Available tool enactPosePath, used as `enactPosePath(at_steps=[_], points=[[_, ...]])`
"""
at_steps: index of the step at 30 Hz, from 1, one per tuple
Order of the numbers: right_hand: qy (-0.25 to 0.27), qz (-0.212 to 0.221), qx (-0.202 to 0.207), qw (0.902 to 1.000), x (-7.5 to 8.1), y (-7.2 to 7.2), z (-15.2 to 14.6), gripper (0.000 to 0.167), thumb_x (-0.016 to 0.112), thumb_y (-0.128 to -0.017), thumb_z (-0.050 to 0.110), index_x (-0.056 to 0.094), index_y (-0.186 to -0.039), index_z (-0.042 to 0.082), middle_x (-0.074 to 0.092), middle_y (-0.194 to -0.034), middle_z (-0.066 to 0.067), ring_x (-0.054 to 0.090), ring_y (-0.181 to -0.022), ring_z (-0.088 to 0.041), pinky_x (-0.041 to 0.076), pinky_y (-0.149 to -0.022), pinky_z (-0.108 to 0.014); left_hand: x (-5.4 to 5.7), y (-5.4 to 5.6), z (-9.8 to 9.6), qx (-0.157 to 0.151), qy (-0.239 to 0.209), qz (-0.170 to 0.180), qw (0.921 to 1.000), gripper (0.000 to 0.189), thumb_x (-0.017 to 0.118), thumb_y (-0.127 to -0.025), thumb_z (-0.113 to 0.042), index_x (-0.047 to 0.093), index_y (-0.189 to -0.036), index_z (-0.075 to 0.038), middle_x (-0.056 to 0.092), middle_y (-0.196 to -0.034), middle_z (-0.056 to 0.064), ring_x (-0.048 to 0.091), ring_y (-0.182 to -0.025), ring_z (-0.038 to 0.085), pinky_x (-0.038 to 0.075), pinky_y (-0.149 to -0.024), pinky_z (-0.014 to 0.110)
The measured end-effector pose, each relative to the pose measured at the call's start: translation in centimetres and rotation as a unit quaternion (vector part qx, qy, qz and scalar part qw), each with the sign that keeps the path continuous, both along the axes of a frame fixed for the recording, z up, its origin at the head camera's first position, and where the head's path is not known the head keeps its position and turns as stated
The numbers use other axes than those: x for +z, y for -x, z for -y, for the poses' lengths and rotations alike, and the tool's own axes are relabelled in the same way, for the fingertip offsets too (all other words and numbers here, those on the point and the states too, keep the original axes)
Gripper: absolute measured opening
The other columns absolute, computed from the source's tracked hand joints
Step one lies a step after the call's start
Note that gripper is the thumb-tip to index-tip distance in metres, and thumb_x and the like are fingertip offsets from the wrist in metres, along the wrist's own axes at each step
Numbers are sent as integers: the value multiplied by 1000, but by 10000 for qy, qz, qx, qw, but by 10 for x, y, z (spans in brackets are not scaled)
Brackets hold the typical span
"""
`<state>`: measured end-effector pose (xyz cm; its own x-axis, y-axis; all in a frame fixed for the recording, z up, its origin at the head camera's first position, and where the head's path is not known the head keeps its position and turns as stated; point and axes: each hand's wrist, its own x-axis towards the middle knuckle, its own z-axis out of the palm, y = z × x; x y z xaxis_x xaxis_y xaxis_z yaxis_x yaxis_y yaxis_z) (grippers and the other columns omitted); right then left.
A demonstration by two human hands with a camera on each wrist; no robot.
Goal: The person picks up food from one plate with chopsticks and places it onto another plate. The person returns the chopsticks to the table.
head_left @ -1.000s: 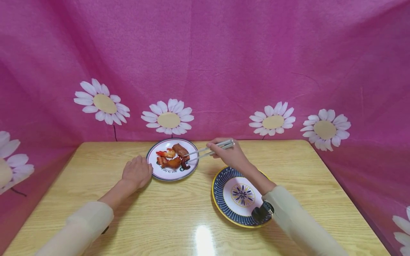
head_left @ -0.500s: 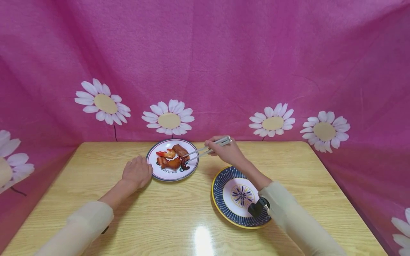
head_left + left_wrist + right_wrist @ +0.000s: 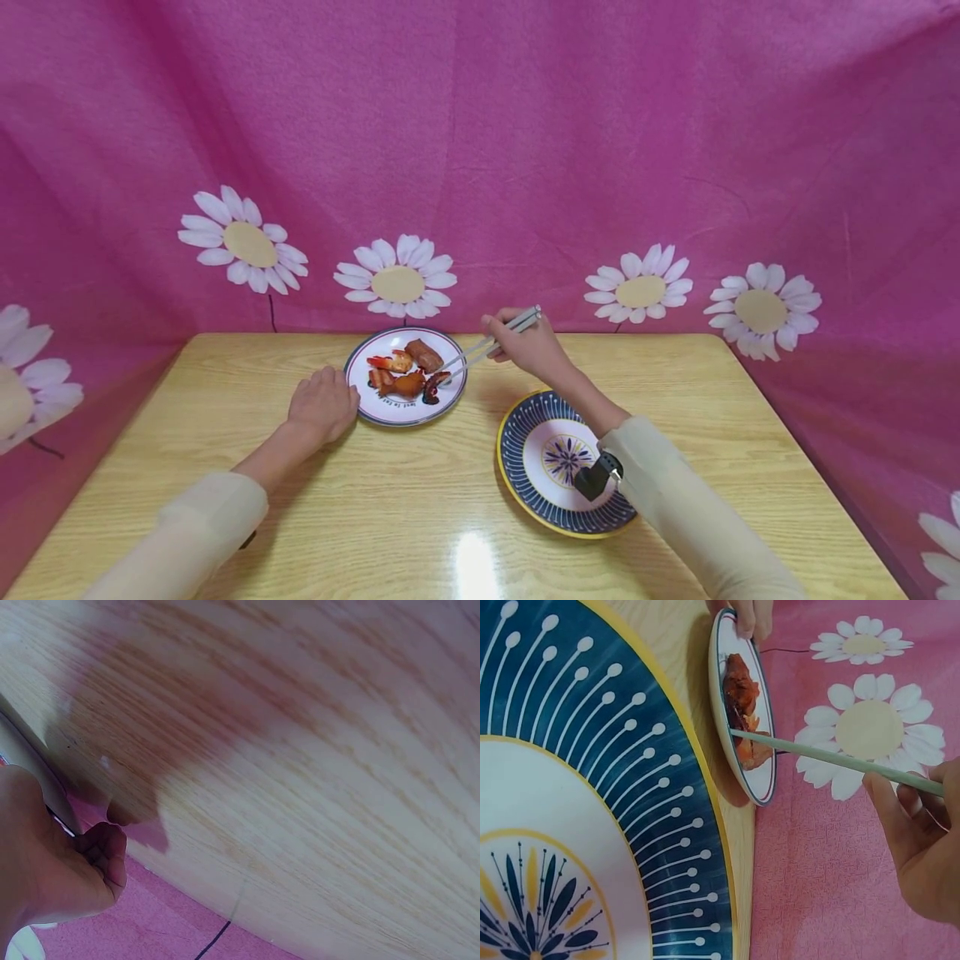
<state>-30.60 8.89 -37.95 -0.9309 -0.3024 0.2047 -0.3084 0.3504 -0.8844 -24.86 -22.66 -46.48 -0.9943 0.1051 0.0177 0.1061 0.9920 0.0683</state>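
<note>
Head view: the right hand [image 3: 528, 348] pinches pale, slender chopsticks [image 3: 525, 319], their tips slanting left from the grip to a dark, glossy, curled food piece [image 3: 433, 388]. It lies on the right part of a white, blue-rimmed small plate [image 3: 397, 414], beside an orange-red shrimp [image 3: 393, 361], a brown slab [image 3: 424, 356] and an orange-brown chunk [image 3: 407, 384]. On the grip's near side lies a yellow-edged, blue-and-white large plate [image 3: 517, 446]; farthest left, the left hand [image 3: 322, 406] holds the small plate's rim.

The head view looks forward and down, sharing two plates [image 3: 517, 454] with the nearer right-wrist view, while left-wrist closely faces table [image 3: 315, 787].
</note>
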Motion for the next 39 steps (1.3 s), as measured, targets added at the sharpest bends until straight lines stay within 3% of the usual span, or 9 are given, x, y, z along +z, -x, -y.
enactPosePath(at_steps=[7,14,19,24,39], points=[[57,28,-12,10000,-3,-1,0,40,56,-102,29,65,-80,-3,69,-72,-20,70,-59,-26,56,-51,-37,0,0,0,-7,5,38,10000,40,36,-103,-23,51,-104,14,43,-90,18,49,-89,34,44,-78,48],[818,182,-235,9962,-11,-2,-1,39,57,-102,22,66,-84,-12,68,-70,-19,70,-58,-25,58,-56,-38,0,0,0,12,-3,32,10000,39,36,-103,-23,51,-103,14,44,-90,17,49,-89,34,44,-78,48],[1025,51,-494,9935,-13,-3,-3,40,57,-102,22,66,-83,-12,68,-68,-18,70,-56,-22,57,-55,-35,0,-1,0,29,-33,21,10000,40,37,-103,-23,51,-104,14,44,-90,18,49,-89,34,44,-79,49],[1076,45,-656,9920,-10,-5,-6,42,55,-102,23,66,-84,-13,68,-70,-20,67,-52,-13,57,-54,-33,0,0,0,18,-11,4,10000,40,37,-103,-23,51,-104,15,44,-90,18,49,-88,34,45,-79,49],[1320,-29,-686,9889,6,-15,-26,43,55,-103,22,65,-88,-17,68,-68,-17,68,-55,-14,57,-56,-35,3,-1,-1,62,-36,-24,10000,39,37,-102,-22,52,-104,14,45,-90,17,51,-89,34,45,-79,49]])
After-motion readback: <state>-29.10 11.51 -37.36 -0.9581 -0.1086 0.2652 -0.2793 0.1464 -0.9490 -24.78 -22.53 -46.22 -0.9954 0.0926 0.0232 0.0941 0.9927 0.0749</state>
